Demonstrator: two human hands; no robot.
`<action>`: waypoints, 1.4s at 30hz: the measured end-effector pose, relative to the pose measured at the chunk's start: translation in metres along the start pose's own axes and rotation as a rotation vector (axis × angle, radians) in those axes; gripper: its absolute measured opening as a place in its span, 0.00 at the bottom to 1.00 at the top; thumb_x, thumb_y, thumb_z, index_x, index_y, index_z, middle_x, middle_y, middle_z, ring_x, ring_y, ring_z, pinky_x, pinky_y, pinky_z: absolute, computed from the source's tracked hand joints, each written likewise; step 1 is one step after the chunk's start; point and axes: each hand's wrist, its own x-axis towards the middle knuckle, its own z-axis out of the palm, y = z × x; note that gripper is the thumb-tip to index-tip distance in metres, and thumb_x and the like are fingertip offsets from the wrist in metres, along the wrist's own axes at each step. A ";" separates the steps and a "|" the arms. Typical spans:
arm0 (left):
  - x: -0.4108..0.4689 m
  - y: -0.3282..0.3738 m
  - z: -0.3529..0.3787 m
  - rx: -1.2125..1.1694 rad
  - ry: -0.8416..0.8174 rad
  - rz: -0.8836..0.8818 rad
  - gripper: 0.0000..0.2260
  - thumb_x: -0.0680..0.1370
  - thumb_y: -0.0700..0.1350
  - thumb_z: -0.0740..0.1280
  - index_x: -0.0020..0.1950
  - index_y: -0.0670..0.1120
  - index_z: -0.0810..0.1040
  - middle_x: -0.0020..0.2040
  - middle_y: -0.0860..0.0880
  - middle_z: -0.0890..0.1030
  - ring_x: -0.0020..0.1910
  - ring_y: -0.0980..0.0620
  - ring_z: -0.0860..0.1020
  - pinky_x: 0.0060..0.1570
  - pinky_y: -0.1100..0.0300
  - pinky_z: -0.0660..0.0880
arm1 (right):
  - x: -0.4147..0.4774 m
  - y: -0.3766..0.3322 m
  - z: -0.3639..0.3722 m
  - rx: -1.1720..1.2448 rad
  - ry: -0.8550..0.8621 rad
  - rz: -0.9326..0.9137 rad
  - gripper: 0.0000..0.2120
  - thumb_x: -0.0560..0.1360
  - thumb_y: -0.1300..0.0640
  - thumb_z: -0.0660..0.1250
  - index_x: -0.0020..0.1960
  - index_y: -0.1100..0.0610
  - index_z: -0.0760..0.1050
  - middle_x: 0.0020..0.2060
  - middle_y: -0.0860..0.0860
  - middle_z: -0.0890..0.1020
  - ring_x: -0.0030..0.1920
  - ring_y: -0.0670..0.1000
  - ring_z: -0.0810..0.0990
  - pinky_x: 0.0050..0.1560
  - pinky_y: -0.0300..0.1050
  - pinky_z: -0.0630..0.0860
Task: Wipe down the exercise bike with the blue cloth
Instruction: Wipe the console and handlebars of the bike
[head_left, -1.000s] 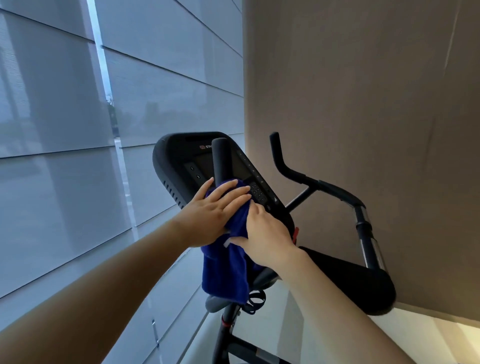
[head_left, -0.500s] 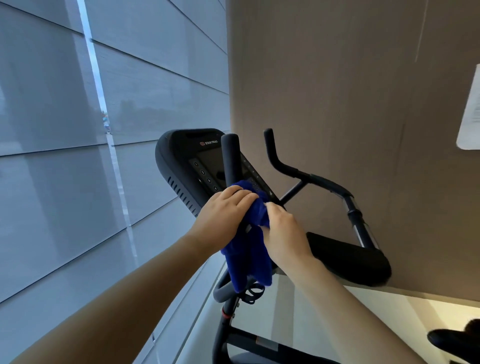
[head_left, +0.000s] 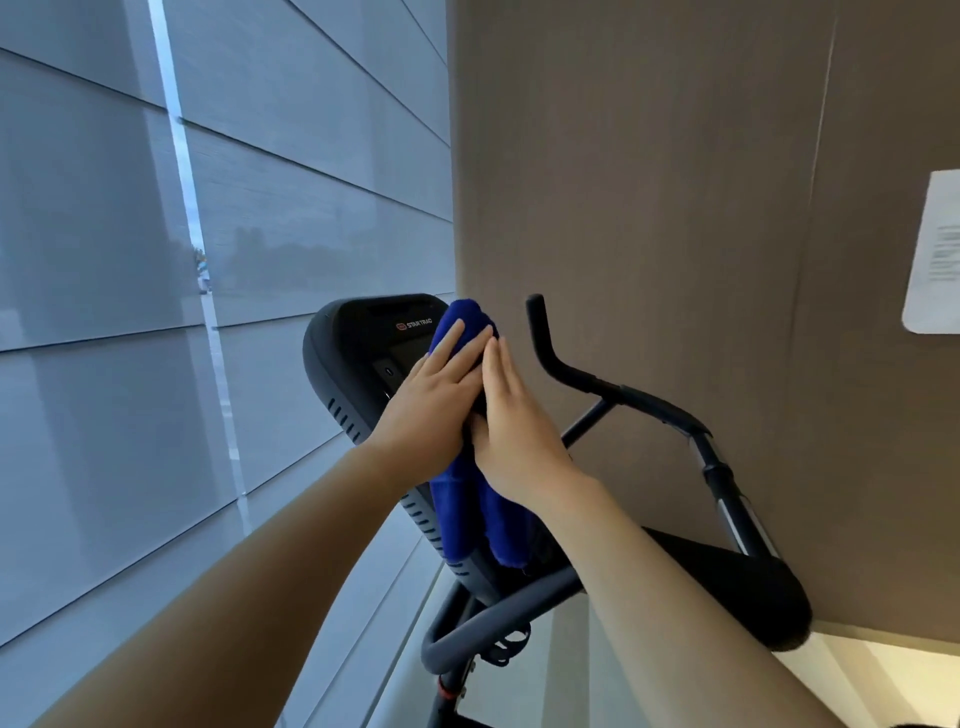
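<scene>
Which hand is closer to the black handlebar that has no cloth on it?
Right. The right hand is just left of that handlebar, pressing the blue cloth; the left hand is farther left, by the console.

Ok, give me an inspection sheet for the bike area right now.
Surface: black console of the exercise bike, vents along its edge.
Job's things: blue cloth draped over the bike in front of the console, ends hanging down.
Clutter: nothing seen.
Hands: left hand and right hand press the cloth from both sides, fingers straight.
Cables: nothing seen.
Surroundings: window blinds left, brown wall ahead, paper notice on it.
</scene>
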 end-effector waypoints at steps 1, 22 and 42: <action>-0.004 0.002 0.001 -0.028 0.013 0.008 0.31 0.76 0.40 0.59 0.77 0.49 0.49 0.78 0.52 0.46 0.76 0.48 0.38 0.74 0.51 0.47 | -0.005 0.004 0.002 0.017 -0.004 0.001 0.34 0.80 0.58 0.56 0.75 0.55 0.36 0.76 0.52 0.41 0.75 0.51 0.49 0.72 0.44 0.54; 0.013 -0.031 -0.054 -0.282 -0.169 -0.150 0.33 0.78 0.47 0.63 0.76 0.53 0.47 0.77 0.56 0.49 0.73 0.50 0.60 0.66 0.56 0.64 | -0.011 -0.005 0.013 -0.351 -0.047 0.161 0.47 0.71 0.34 0.62 0.75 0.60 0.45 0.75 0.57 0.54 0.73 0.58 0.57 0.67 0.60 0.62; 0.005 -0.028 -0.049 -0.363 -0.221 -0.164 0.43 0.70 0.33 0.61 0.75 0.56 0.40 0.76 0.61 0.40 0.68 0.47 0.67 0.33 0.71 0.67 | -0.009 0.025 -0.014 -0.172 -0.102 0.114 0.20 0.74 0.44 0.65 0.60 0.55 0.69 0.57 0.51 0.76 0.55 0.55 0.76 0.54 0.51 0.74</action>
